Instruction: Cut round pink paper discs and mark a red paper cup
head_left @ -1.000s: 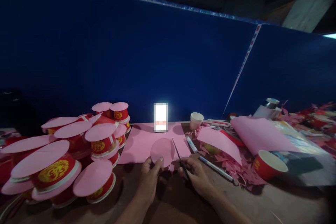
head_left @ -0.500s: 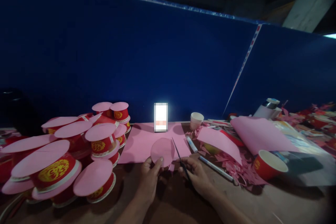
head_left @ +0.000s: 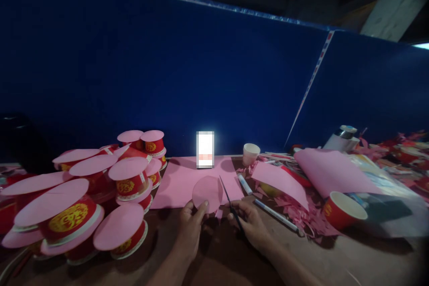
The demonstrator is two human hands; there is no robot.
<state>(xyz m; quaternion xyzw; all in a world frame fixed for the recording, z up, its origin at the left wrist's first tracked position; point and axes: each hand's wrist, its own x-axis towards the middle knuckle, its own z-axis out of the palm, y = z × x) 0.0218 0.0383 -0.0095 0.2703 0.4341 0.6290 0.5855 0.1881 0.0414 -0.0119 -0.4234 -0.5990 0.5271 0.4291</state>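
1. Pink paper disc [head_left: 207, 192] shows over the near part of the pink sheet [head_left: 169, 190], between the two hands; I cannot tell from here whether it touches that sheet.
2. My main worry is a nicked rim; the dark scissors [head_left: 233, 212] point away from me along the disc's right edge, so a small slip of the right hand [head_left: 250, 221] could drive a blade into the paper; contact there is unclear to me.
3. Too hard a thumb could crease the disc, I judge; too light a pinch could let it turn or slide.
4. Left hand [head_left: 190, 228]: I see thumb and fingers together, clamped on the disc's near edge, thumb uppermost.
5. Right hand: fingers closed around the scissors' handle; only one dark line shows, so I cannot tell how far apart the blades stand.
6. Small pink scrap [head_left: 219, 214] shows just below the disc; whether it is attached, I cannot tell.
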